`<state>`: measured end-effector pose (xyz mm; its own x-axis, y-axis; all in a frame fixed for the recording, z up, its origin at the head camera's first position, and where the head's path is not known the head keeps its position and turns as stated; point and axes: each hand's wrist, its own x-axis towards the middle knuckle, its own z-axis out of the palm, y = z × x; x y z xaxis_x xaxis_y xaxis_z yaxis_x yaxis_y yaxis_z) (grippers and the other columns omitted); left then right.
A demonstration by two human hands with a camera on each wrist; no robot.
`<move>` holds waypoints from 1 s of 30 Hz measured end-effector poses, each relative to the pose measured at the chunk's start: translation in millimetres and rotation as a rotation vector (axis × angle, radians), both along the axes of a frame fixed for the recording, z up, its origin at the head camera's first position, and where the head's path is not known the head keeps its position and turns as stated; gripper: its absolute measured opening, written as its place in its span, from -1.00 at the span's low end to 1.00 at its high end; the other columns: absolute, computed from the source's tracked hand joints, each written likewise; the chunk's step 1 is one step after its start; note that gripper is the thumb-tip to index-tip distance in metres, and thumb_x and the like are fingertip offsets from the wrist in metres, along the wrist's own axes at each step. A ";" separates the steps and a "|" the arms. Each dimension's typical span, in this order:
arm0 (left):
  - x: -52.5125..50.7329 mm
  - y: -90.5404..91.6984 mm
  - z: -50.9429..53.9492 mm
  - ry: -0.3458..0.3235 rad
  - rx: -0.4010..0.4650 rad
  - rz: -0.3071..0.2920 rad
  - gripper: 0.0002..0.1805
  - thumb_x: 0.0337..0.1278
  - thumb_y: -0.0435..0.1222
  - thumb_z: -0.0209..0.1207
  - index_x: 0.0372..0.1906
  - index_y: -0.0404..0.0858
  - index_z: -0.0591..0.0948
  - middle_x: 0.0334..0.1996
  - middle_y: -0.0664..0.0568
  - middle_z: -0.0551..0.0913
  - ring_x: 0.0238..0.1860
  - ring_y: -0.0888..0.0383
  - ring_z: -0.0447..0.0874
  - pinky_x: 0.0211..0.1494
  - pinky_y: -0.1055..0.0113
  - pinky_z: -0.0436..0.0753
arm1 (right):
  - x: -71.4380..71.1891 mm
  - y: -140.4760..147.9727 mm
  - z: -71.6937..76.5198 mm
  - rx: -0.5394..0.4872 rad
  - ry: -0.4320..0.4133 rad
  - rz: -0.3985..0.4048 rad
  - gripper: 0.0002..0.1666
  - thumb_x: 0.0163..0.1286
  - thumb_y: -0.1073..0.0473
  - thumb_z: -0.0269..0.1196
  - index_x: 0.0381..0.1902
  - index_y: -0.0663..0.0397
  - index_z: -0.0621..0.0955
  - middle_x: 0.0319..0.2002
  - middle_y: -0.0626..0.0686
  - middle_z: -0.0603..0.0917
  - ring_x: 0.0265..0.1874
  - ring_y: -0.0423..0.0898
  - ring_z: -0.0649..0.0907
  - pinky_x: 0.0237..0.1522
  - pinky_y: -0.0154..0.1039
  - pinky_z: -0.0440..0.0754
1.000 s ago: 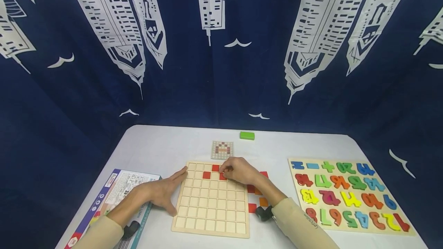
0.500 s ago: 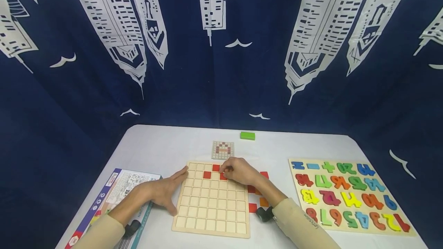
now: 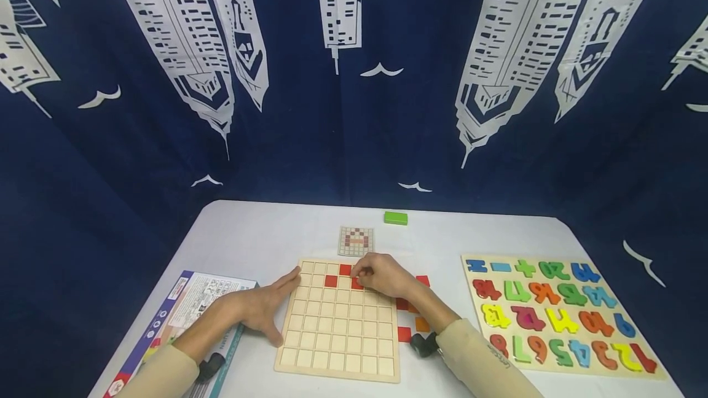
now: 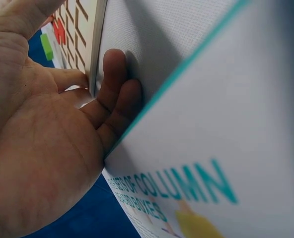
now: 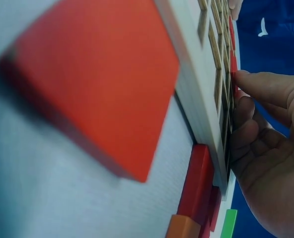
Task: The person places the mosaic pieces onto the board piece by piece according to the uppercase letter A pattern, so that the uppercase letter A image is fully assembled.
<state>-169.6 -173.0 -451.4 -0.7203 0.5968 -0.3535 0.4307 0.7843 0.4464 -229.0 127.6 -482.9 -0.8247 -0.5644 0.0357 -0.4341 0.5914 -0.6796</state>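
A wooden grid board (image 3: 335, 330) lies on the white table. Red square tiles (image 3: 330, 281) sit in some cells near its far edge. My left hand (image 3: 261, 311) steadies the board's left side, thumb and fingers spread apart; in the left wrist view a finger touches the board's edge (image 4: 95, 44). My right hand (image 3: 381, 275) is over the board's far right part with its fingers curled. It pinches a red tile (image 5: 234, 67) at a cell there; the fingertips partly hide the tile. Beyond the board lies a small pattern card (image 3: 356, 241) with a coloured grid.
Loose red tiles (image 3: 404, 334) and orange tiles (image 3: 422, 324) lie along the board's right side, partly under the right forearm. A printed box (image 3: 188, 306) is under the left forearm. A number puzzle board (image 3: 558, 318) lies at the right. A green block (image 3: 395, 218) is at the back.
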 end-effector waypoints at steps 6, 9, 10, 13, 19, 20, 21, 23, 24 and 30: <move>0.2 0.8 0.3 -0.003 -0.002 0.000 0.40 -0.62 0.00 0.51 0.43 -0.34 -0.08 0.45 -0.07 -0.33 0.41 -0.05 -0.12 0.31 0.05 0.19 | 0.1 1.0 -0.1 -0.002 -0.010 -0.007 -0.87 0.18 0.22 0.28 -0.31 -0.13 0.69 -0.46 -0.17 0.56 -0.40 -0.21 0.48 -0.37 -0.33 0.50; 0.5 1.2 0.7 -0.011 -0.003 0.000 0.40 -0.60 0.00 0.50 0.44 -0.33 -0.08 0.45 -0.07 -0.34 0.41 -0.06 -0.12 0.31 0.04 0.19 | -0.1 1.3 0.2 0.006 -0.007 -0.002 -0.88 0.18 0.21 0.29 -0.31 -0.13 0.69 -0.46 -0.17 0.56 -0.40 -0.21 0.49 -0.36 -0.33 0.51; 0.5 1.5 0.9 -0.007 -0.008 -0.002 0.40 -0.60 0.01 0.50 0.44 -0.33 -0.08 0.45 -0.07 -0.34 0.41 -0.06 -0.11 0.31 0.04 0.20 | -0.2 1.4 0.2 0.009 -0.002 0.000 -0.88 0.18 0.20 0.29 -0.31 -0.12 0.69 -0.46 -0.17 0.56 -0.40 -0.21 0.49 -0.36 -0.33 0.51; 0.2 2.3 1.2 0.007 -0.017 -0.006 0.40 -0.61 0.01 0.50 0.43 -0.33 -0.08 0.45 -0.07 -0.33 0.40 -0.05 -0.10 0.31 0.05 0.21 | -0.4 2.3 1.2 0.004 0.017 0.009 -0.87 0.18 0.21 0.30 -0.29 -0.10 0.69 -0.43 -0.16 0.57 -0.38 -0.21 0.49 -0.34 -0.32 0.51; 0.3 2.8 0.5 0.007 -0.020 -0.006 0.41 -0.62 0.01 0.51 0.44 -0.33 -0.08 0.45 -0.07 -0.33 0.40 -0.06 -0.10 0.30 0.05 0.21 | 1.1 11.8 7.5 -0.011 0.031 -0.016 -0.77 0.18 0.20 0.29 -0.16 -0.06 0.67 -0.24 -0.14 0.59 -0.32 -0.21 0.52 -0.23 -0.31 0.53; 0.4 2.7 0.3 0.006 -0.020 -0.006 0.41 -0.62 0.01 0.50 0.44 -0.33 -0.08 0.45 -0.07 -0.33 0.40 -0.06 -0.10 0.30 0.04 0.22 | 1.2 14.9 8.9 -0.010 0.034 -0.025 -0.75 0.17 0.19 0.30 -0.15 -0.06 0.67 -0.24 -0.14 0.58 -0.32 -0.21 0.52 -0.23 -0.31 0.54; 0.4 2.6 0.1 0.006 -0.019 -0.006 0.41 -0.62 0.01 0.50 0.43 -0.33 -0.08 0.45 -0.08 -0.33 0.40 -0.06 -0.10 0.30 0.04 0.22 | 1.2 18.4 10.1 -0.007 0.039 -0.032 -0.75 0.17 0.18 0.30 -0.15 -0.06 0.66 -0.25 -0.16 0.58 -0.34 -0.21 0.53 -0.24 -0.31 0.54; 0.3 2.3 -0.4 0.006 -0.019 -0.008 0.41 -0.62 0.02 0.50 0.43 -0.34 -0.08 0.45 -0.08 -0.33 0.40 -0.06 -0.10 0.30 0.03 0.21 | 1.0 26.9 12.9 -0.001 0.038 -0.045 -0.76 0.17 0.18 0.31 -0.16 -0.07 0.66 -0.30 -0.18 0.57 -0.37 -0.21 0.53 -0.29 -0.31 0.54; 0.2 2.1 -0.7 0.006 -0.021 -0.008 0.41 -0.62 0.02 0.50 0.43 -0.34 -0.08 0.45 -0.08 -0.33 0.40 -0.07 -0.10 0.30 0.03 0.21 | 0.9 31.4 14.3 0.005 0.039 -0.048 -0.76 0.16 0.18 0.31 -0.17 -0.06 0.67 -0.33 -0.18 0.57 -0.40 -0.20 0.53 -0.31 -0.30 0.54; -0.8 0.5 -1.6 0.010 -0.029 -0.010 0.41 -0.62 0.04 0.50 0.44 -0.33 -0.08 0.45 -0.06 -0.35 0.40 -0.06 -0.11 0.30 0.04 0.21 | 0.8 59.2 18.1 0.070 0.002 -0.092 -0.76 0.14 0.17 0.34 -0.19 -0.09 0.68 -0.38 -0.21 0.58 -0.43 -0.17 0.53 -0.34 -0.27 0.53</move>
<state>-170.4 -172.5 -453.0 -0.7181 0.5934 -0.3637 0.4424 0.7925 0.4198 -228.2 186.8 -464.8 -0.8734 -0.4871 0.0008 -0.3770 0.6749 -0.6343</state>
